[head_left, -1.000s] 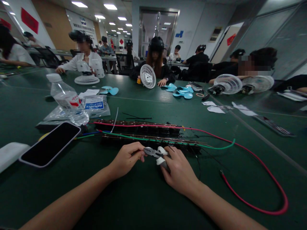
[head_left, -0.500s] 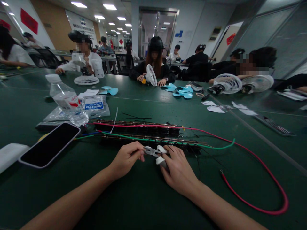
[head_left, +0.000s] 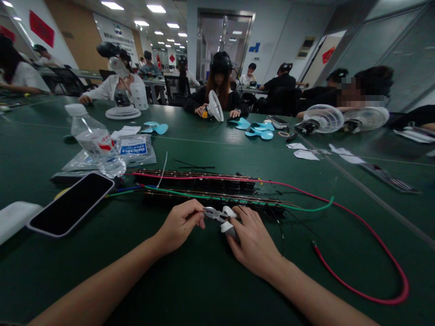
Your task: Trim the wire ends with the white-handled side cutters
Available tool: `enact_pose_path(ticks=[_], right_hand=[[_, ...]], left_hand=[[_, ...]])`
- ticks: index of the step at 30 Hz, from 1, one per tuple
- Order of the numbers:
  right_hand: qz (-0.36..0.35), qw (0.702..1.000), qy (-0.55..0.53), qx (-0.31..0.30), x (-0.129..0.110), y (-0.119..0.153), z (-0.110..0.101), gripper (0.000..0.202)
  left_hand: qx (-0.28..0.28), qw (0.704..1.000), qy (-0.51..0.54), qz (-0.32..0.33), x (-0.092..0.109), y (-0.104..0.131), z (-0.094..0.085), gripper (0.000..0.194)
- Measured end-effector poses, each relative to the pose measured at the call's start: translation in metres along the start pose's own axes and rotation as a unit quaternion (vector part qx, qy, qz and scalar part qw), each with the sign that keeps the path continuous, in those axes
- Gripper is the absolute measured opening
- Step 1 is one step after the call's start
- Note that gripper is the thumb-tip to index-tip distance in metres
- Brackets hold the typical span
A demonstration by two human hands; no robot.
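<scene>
My right hand [head_left: 253, 237] is wrapped round the pale handles of a pair of pliers [head_left: 215, 214], whose jaws point left. At those jaws, my left hand [head_left: 181, 225] has its fingers pinched together; what they hold is too small to make out. Just beyond both hands lie two long black strips [head_left: 200, 181] with metal contacts. A red cable [head_left: 288, 184] runs over the far strip and curls round on the right. Along the near strip lies a green wire [head_left: 306, 209]. A pale zip tie [head_left: 163, 170] sticks up near the strips' left end.
A phone [head_left: 71, 206], a white object [head_left: 18, 219] and a water bottle [head_left: 97, 142] are on the left. Blue fan blades [head_left: 260, 131] and a fan head [head_left: 215, 106] lie farther back. Several people sit beyond, one person [head_left: 220, 81] directly opposite.
My hands and the pliers have barely moved. Across the table, the person at the back left has shifted behind the upright fan part.
</scene>
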State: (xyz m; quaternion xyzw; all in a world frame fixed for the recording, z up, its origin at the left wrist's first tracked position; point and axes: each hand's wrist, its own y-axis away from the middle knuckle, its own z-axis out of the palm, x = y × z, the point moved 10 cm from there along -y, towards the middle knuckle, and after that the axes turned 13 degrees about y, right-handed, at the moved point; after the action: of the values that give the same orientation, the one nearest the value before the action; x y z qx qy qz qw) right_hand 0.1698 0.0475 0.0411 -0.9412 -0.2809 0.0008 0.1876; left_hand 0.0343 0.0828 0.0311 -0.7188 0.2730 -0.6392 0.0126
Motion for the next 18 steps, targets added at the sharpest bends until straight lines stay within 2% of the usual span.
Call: enact_pose_path(ticks=[18], right_hand=[[-0.003, 1.0, 0.014, -0.002, -0.0011, -0.0014, 0.0008, 0.016]], left_hand=[[-0.012, 1.0, -0.017, -0.004, 0.0029, -0.0006, 0.0014, 0.023]])
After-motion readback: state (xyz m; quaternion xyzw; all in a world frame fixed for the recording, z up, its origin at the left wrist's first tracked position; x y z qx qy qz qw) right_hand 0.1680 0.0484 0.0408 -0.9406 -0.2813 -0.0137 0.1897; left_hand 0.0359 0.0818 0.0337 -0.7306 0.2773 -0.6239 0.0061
